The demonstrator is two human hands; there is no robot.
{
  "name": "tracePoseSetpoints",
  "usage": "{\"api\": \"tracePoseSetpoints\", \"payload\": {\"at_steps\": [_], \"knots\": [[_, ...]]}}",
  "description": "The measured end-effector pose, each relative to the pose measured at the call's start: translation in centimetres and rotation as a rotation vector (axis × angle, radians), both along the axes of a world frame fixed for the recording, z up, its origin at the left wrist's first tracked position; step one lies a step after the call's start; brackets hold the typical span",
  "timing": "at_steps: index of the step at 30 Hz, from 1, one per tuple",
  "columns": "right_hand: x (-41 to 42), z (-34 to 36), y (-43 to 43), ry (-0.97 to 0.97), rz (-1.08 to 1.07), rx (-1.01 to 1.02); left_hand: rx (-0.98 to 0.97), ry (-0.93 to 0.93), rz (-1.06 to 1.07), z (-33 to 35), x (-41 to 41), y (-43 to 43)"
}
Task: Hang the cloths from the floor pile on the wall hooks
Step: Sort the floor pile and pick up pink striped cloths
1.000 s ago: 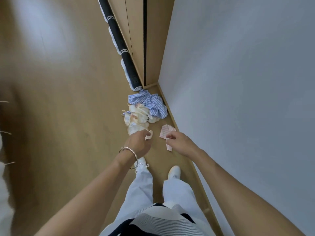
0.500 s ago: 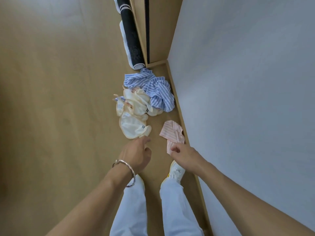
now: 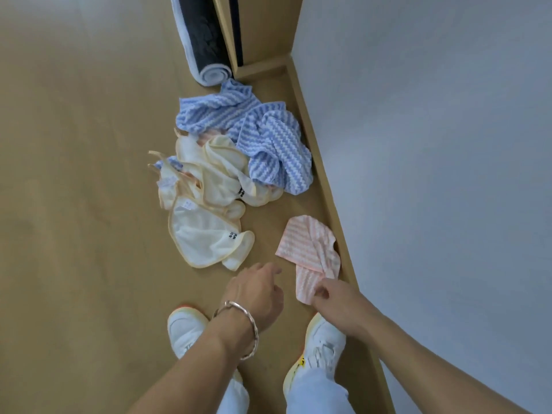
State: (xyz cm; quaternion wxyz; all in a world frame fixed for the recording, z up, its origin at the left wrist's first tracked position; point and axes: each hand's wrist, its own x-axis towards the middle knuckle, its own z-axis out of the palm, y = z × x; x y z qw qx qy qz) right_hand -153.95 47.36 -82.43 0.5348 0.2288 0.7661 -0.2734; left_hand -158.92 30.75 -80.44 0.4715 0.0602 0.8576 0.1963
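A pile of cloths lies on the wooden floor by the wall: a blue-and-white striped cloth [image 3: 263,138] at the back and several cream cloths [image 3: 206,222] with orange trim in front. A pink striped cloth [image 3: 310,252] lies apart, next to the baseboard. My right hand [image 3: 334,297] pinches its near corner. My left hand [image 3: 257,294], with a silver bracelet at the wrist, hovers just short of the nearest cream cloth, its fingers loosely curled and holding nothing. No wall hooks are in view.
A rolled black-and-white mat [image 3: 206,43] leans by a wooden cabinet [image 3: 257,28] at the back. A grey wall [image 3: 433,174] with a wooden baseboard [image 3: 328,198] runs along the right. My two white shoes [image 3: 185,330] stand just behind my hands.
My left hand has let go of the cream cloth and drawn back toward me. My right hand keeps its pinch on the pink cloth. The view has dropped closer to the floor.
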Motion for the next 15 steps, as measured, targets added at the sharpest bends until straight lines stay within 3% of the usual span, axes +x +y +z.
{"api": "tracePoseSetpoints", "payload": {"at_steps": [10, 15], "knots": [[-3.5, -16.4, 1.3, 0.075, 0.147, 0.139, -0.016, 0.020, -0.084, -15.7, -0.8, 0.4], [-5.1, -21.6, 1.1, 0.197, 0.035, 0.231, 0.017, 0.049, -0.079, -19.5, -0.5, -0.2]]}}
